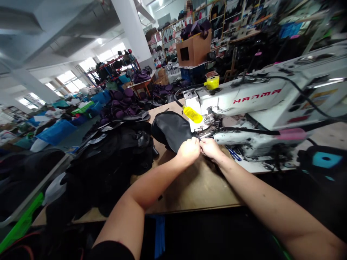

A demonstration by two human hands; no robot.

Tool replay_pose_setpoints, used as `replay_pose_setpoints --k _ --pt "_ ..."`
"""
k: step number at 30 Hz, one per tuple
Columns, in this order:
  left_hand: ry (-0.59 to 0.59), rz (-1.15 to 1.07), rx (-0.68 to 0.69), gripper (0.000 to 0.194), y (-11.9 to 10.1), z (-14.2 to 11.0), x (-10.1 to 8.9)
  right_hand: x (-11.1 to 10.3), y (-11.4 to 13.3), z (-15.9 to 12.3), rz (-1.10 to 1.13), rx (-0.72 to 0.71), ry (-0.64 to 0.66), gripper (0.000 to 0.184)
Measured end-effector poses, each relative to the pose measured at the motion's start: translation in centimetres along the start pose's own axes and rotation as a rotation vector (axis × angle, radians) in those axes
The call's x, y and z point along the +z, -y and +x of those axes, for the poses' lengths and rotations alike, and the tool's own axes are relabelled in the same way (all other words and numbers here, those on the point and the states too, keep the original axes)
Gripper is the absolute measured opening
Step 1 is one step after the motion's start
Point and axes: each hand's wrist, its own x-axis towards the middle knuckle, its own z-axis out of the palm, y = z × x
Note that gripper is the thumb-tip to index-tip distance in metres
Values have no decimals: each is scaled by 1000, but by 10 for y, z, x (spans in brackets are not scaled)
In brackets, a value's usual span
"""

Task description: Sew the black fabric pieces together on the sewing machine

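Observation:
A black bag piece (173, 126) with a smooth panel lies on the wooden table, its near right edge running to my hands. My left hand (189, 150) is closed on that edge, knuckles up. Right beside it, my right hand (210, 148) is closed with fingertips pinched together, almost touching the left; what it pinches is too small to make out. Both hands are just in front of the needle area of a white sewing machine (252, 97). A yellow tag-like cover (193, 115) sits on the machine's head, above the bag piece.
Heaped black pieces (119, 151) cover the table's left side. Blue scissor handles (234, 154) lie under the machine arm at right. The wooden table (200, 191) ends at a front edge below my forearms. A cardboard box (193, 48) stands behind.

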Motion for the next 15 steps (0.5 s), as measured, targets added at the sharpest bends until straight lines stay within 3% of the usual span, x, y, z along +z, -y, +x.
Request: replay_pose_setpoints --k 5,8,15 --pt "-4 127 268 37 31 -26 -3 -7 -5 -7 104 -60 140 24" --pt "45 138 403 38 51 -28 -7 -7 -12 -12 61 -135 123 22" --pt "147 58 375 29 53 -16 -21 17 -16 -17 187 -42 -37 25"
